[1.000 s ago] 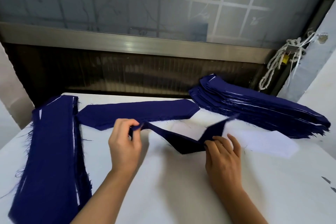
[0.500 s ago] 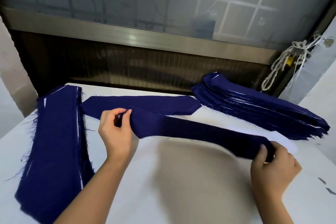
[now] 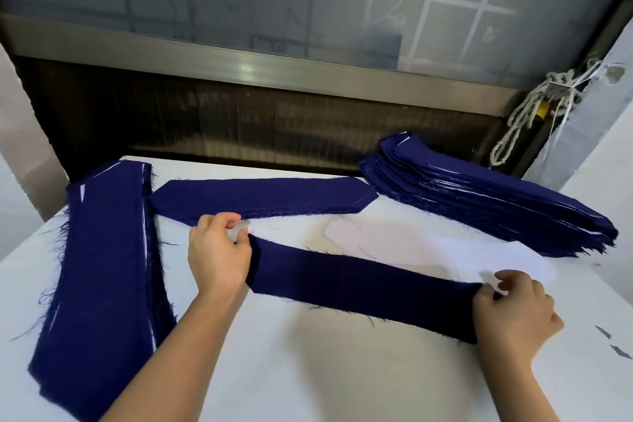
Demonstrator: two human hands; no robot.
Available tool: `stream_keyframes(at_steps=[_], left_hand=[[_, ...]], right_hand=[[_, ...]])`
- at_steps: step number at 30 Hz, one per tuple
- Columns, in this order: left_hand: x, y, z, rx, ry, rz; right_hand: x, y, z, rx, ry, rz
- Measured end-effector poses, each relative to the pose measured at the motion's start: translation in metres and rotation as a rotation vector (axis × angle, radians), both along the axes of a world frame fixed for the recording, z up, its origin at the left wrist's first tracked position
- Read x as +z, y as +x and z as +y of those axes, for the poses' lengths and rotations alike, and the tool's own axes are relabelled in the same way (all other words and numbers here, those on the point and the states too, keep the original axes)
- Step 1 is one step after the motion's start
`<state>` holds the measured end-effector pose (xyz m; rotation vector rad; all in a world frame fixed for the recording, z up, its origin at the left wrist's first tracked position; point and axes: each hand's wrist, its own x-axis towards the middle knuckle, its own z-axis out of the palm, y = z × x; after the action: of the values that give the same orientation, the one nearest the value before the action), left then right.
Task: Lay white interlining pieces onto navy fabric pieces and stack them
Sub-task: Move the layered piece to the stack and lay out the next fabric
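A long navy fabric strip (image 3: 359, 284) lies stretched across the white table (image 3: 308, 370). My left hand (image 3: 219, 253) pinches its left end, with a bit of white showing between thumb and fingers. My right hand (image 3: 513, 315) grips its right end. Just behind the strip lies a white interlining piece (image 3: 428, 247), flat on the table. A second navy piece (image 3: 263, 197) lies further back. A tall stack of navy pieces with white edges (image 3: 486, 202) sits at the back right. Another navy stack (image 3: 99, 271) runs along the left side.
A dark recess and a metal-framed window rise behind the table's far edge. A knotted rope (image 3: 534, 110) hangs at the right by a grey wall. Small grey scraps (image 3: 613, 343) lie on the table near the right edge.
The folded navy strip has been pulled out straight and lowered onto the table. My right hand moved right and down with its end; my left hand stayed near the left end.
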<state>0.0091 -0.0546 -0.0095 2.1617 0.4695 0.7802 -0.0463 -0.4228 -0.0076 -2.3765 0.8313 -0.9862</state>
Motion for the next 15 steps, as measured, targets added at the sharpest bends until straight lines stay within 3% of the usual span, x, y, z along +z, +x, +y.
stream_keyframes(at_steps=[4,8,15], left_hand=[[0.0,-0.004,-0.006,-0.133,0.11,-0.049],[-0.005,-0.003,-0.01,-0.314,0.249,0.058],[-0.008,0.001,-0.01,-0.278,0.408,0.212]], right_hand=[[0.001,-0.002,0.009,0.138,-0.133,-0.044],[0.0,-0.003,0.018,0.312,-0.153,0.132],[0.006,-0.002,0.021,0.305,-0.204,0.267]])
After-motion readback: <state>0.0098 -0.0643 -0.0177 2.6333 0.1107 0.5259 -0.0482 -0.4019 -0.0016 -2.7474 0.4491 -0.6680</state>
